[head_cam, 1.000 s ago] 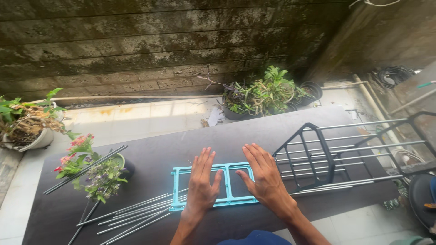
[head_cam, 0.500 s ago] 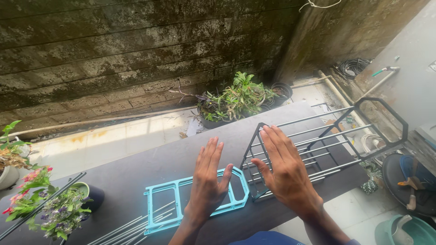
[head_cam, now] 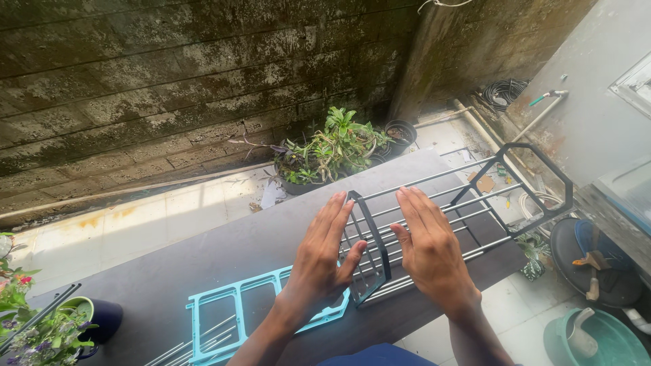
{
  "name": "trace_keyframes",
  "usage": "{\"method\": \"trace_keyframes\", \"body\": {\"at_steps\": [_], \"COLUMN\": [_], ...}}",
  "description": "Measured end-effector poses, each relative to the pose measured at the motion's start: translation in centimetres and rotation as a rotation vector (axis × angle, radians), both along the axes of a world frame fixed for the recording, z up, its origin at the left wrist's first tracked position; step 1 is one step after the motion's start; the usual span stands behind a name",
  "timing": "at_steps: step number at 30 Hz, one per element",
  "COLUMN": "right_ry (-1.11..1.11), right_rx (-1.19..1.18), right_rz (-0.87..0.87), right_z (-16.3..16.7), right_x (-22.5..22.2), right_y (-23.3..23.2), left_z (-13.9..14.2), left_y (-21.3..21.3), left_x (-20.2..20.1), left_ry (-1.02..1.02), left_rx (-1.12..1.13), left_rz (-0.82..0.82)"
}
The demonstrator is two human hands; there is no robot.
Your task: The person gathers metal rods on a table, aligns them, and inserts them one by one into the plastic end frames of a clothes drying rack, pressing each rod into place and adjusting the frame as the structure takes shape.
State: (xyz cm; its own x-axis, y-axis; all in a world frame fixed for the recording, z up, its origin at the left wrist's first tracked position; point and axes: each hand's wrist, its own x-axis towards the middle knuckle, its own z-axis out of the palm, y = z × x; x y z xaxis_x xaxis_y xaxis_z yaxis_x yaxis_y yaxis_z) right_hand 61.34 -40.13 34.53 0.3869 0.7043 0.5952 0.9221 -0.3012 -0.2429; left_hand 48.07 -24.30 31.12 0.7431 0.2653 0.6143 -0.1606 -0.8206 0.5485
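Flowers and a turquoise frame lie left of the left hand, which rests flat and released on the black wire rack; the right hand likewise, with potted plants beyond.

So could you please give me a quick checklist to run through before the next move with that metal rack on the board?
1. Both hands free: left hand and right hand lie open and flat, holding nothing. Ok.
2. Rack fully on the board: its far black end hangs past the board's edge. Not ok.
3. Rack rods seated in both end frames: joints too small to judge. Cannot tell.
4. Blue frame clear of the rack: its right end lies under the left hand, beside the rack's near end. Not ok.
5. Flower pot away from the hands. Ok.
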Motion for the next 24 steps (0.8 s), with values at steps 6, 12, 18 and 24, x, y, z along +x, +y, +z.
{"method": "trace_keyframes", "body": {"at_steps": [6,12,18,24], "right_ry": [0.039,0.078,0.114,0.163], "right_rx": [-0.014,-0.044,-0.083,-0.133], "right_rz": [0.026,0.04,0.033,0.014], "right_z": [-1.3,-2.8,-4.7,-6.4], "right_x": [2.1,4.0,6.1,8.5], "right_y": [0.2,0.4,1.0,1.4], "left_z": [0.4,-0.4,-1.2,-1.4], "left_y": [-0.5,-0.4,-0.7,0.0], "left_x": [2.8,4.9,6.8,8.0], "left_ry": [0.08,0.176,0.24,0.401], "left_rx": [-0.037,-0.107,-0.122,-0.318], "left_rz": [-0.047,-0.038,0.013,0.117]}}
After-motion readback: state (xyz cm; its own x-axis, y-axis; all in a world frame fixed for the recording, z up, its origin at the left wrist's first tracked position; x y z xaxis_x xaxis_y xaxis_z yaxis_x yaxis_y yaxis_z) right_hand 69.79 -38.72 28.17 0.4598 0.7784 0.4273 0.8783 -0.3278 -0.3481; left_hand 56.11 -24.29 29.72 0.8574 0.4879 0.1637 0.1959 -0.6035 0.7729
